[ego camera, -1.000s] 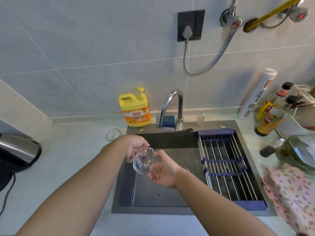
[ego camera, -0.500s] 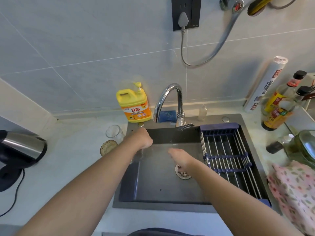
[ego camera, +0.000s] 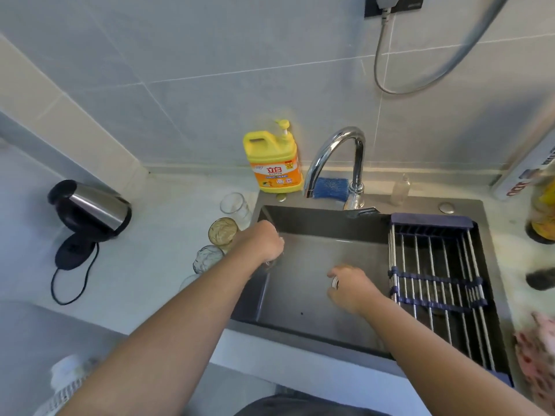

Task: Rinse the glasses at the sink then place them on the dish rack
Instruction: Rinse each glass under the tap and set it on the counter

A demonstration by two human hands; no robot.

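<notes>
Your left hand hides most of the glass it grips. Your right hand covers the drain, grip unclear. At three o'clock the edge cuts a bottle.

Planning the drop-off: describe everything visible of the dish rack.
The dish rack is a roll-up mat of silvery metal rods joined by dark blue cross strips, a blue bar at its far end. It lies flat across the right part of the sink. No glass shows on it; the right hand is beside its left edge, apart.
</notes>
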